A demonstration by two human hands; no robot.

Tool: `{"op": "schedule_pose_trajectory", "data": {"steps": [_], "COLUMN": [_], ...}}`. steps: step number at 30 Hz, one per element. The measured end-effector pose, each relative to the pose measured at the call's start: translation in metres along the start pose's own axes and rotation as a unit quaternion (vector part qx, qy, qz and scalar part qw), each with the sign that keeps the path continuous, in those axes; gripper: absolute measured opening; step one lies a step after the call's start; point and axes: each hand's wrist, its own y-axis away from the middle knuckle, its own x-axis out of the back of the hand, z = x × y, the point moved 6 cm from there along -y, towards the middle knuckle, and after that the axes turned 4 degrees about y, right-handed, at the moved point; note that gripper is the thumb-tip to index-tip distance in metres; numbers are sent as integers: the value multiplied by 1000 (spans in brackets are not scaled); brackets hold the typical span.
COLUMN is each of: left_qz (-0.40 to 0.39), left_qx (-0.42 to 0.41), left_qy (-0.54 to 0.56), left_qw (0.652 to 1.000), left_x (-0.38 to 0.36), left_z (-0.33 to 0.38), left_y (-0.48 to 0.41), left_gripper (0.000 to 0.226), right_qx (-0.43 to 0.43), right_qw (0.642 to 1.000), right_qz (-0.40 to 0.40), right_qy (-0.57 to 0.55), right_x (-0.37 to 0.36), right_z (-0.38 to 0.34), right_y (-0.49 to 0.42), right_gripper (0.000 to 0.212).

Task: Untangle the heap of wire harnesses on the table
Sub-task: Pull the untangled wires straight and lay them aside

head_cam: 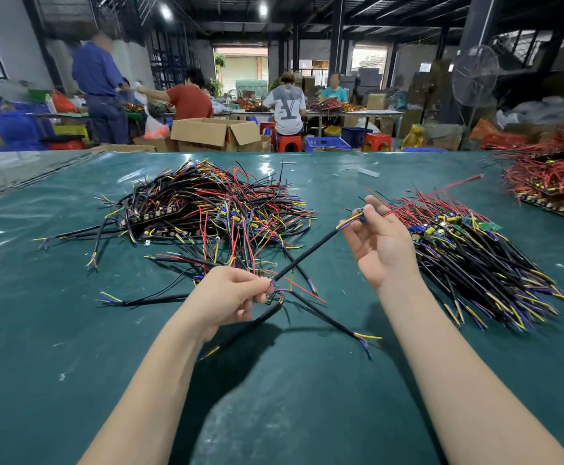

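Head view, nearest first: the left hand (237, 295) hung low over the table, fingers curled, pinching what appeared to be the lower end of a black-sheathed wire harness (307, 255) together with a knot of thin coloured leads. The harness ran up and rightward to the right hand (383, 245), raised palm-up. Thumb and forefinger pinched it at its small component end while the other fingers lay loosely spread, and a thin red wire (441, 193) carried on past the pinch.

It looked light, its sheath springy rather than limp. The stripped leads seemed apt to hook on neighbours and the little boards fragile, so the sheath close to the board was probably the safest hold.

A few loose black cables (327, 318) lay crossed just under the left hand. Farther off, centre-left, sat the tangled heap of black, red and yellow wire harnesses (207, 209), apart from both hands. A combed pile of harnesses laid roughly parallel (481, 263) rested just behind the right hand, and a separate mound of red wires (555, 182) lay at the far right.

The glossy dark green table cover (72, 347) looked smooth enough for wires to slide on. Beyond it was a workshop with seated workers (285, 109), an open cardboard box (213, 132), red plastic stools (289, 142) and a standing wire-caged fan (475, 75).
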Motion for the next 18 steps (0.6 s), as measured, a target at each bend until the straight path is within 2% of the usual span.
{"op": "schedule_pose_trajectory", "data": {"steps": [2, 6, 9, 16, 18], "left_qz": [1, -37, -102, -184, -226], "left_qx": [-14, -53, -54, 25, 46], "left_qy": [-4, 157, 222, 131, 99], "left_qw": [1000, 985, 968, 974, 968], "left_x": [-4, -8, -14, -14, -15], "left_z": [2, 13, 17, 6, 3], "left_y": [1, 3, 9, 17, 22], "left_gripper": [25, 30, 19, 20, 22], "right_qx": [-3, -6, -11, -2, -18], "right_qw": [1000, 998, 998, 998, 998], "right_qz": [5, 53, 47, 44, 61], "right_qy": [-5, -36, -34, 47, 12], "right_x": [3, 22, 26, 37, 44], "right_z": [0, 0, 8, 15, 14], "right_y": [-1, -6, -8, -12, -14], "right_gripper": [21, 24, 25, 24, 24]}}
